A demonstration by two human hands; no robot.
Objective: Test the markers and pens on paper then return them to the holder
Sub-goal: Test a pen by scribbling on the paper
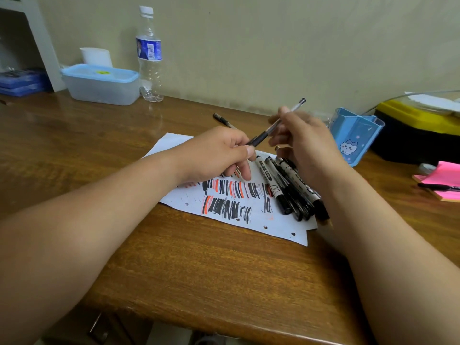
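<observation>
A clear-barrelled gel pen point(273, 125) with a black grip is held slantwise above the paper. My left hand point(219, 153) pinches its lower, tip end; my right hand point(303, 140) grips the barrel higher up. Beneath them lies a white sheet point(174, 143) covered in black and orange test strokes. Several black markers point(286, 188) lie in a pile on the sheet's right part, partly under my right wrist. The blue holder point(356, 135) with a cartoon cat stands right of my right hand. Another pen point(222, 120) lies on the desk behind the paper.
A water bottle point(149, 56) and a lidded plastic box point(100, 84) stand at the back left by the wall. A black-and-yellow case point(418, 128) sits behind the holder. Pink sticky notes point(445, 179) with a pen on them lie at the right edge.
</observation>
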